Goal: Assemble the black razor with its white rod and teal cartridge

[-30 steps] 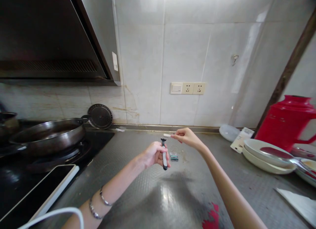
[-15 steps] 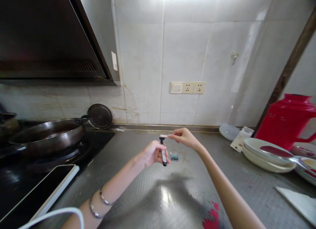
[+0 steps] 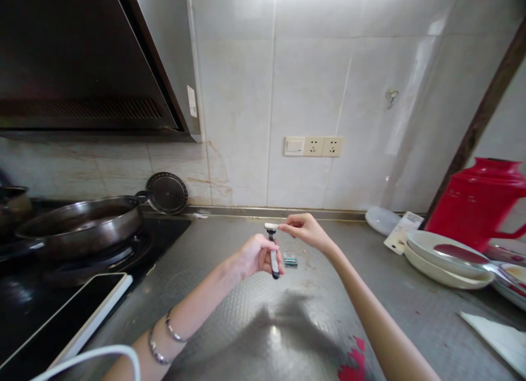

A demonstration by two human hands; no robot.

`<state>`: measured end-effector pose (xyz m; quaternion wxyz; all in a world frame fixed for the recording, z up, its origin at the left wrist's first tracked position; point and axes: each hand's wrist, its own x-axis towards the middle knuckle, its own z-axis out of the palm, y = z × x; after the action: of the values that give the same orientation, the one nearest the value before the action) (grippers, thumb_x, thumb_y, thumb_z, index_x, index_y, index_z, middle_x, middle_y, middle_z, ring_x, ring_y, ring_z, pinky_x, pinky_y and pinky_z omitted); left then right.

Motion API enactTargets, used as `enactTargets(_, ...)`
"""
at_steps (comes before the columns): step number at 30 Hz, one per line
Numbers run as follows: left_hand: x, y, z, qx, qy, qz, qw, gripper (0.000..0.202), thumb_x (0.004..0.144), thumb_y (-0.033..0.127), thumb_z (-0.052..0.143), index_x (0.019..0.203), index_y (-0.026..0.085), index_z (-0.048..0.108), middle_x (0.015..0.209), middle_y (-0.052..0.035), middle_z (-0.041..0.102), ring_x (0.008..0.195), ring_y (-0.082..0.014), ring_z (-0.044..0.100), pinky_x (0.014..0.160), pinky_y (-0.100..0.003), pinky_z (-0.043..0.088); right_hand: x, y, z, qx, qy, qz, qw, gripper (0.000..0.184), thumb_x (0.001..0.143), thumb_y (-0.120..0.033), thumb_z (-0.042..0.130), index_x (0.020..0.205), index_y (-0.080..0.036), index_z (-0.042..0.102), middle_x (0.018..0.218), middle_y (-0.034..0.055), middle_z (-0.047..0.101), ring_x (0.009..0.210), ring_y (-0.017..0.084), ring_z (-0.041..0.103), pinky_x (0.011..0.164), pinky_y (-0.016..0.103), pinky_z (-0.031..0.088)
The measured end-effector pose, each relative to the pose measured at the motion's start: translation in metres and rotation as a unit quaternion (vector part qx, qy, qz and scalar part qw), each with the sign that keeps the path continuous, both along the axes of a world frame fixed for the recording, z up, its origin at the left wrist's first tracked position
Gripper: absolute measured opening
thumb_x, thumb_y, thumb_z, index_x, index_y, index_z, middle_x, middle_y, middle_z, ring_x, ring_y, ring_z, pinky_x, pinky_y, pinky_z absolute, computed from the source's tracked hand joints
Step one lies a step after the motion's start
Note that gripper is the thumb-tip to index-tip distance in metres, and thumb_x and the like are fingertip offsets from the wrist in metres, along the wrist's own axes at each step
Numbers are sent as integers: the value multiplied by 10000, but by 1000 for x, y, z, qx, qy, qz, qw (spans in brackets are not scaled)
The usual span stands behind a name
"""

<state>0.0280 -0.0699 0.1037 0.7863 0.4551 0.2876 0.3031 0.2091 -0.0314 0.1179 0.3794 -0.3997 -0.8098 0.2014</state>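
Observation:
My left hand is closed around the grey and black handle of a razor, held upright with its head at the top. Across the razor's head lies a small white strip, perhaps a cover. Its right end is pinched between the thumb and finger of my right hand. Whether the strip is attached to the head, I cannot tell. Just right of my left hand, a small clear pack with dark green razor cartridges lies on the metal counter.
On the left are a steel pan on the stove, a round black lid against the wall and a phone-like white-edged device with a white cable. Stacked dishes and a red thermos jug stand at the right.
Both hands keep their grips. The razor's handle has shifted very slightly right and down in the picture; the white strip is still at its head.

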Motion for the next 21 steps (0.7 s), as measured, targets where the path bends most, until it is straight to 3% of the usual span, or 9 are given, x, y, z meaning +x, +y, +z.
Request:
enactTargets(5, 0, 0, 1, -3, 13, 29, 999, 57, 634, 127, 473, 690, 133, 469, 508, -23, 596, 436, -188, 602, 456, -282, 464, 2, 3, -2, 35, -23, -50, 998, 419, 741, -524, 540, 610, -134, 621, 503, -18, 474, 490, 85, 374, 453, 206, 252)
enactTargets(10, -2, 1, 3, -3, 17, 35, 999, 54, 643, 130, 473, 697, 129, 477, 513, -31, 599, 435, -182, 603, 452, -267, 459, 6, 1, 1, -23, -12, 4, 1000, 423, 738, -532, 538, 616, -133, 603, 487, -22, 469, 466, 84, 387, 444, 203, 270)
enactTargets(15, -3, 2, 3, -5, 8, 37, 999, 47, 635, 124, 470, 682, 130, 473, 499, -28, 591, 424, -189, 601, 438, -278, 467, 5, 2, 0, 56, -16, -81, 995, 403, 743, -518, 541, 616, -144, 619, 520, -3, 507, 499, 95, 411, 460, 205, 271)
enactTargets(19, -3, 3, 0, 1, 3, 28, 1000, 77, 631, 121, 475, 706, 135, 468, 509, -27, 597, 429, -197, 605, 428, -284, 470, 4, 2, 0, 10, -27, -27, 999, 430, 753, -541, 515, 624, -145, 621, 498, -5, 510, 478, 96, 420, 448, 203, 271)
enactTargets(21, -4, 4, 0, 3, 0, 28, 1000, 94, 626, 122, 486, 716, 139, 464, 509, -22, 599, 429, -197, 605, 425, -286, 473, 5, 1, 1, 32, -41, -70, 996, 419, 740, -543, 530, 610, -157, 627, 506, 2, 524, 487, 102, 429, 450, 207, 261)
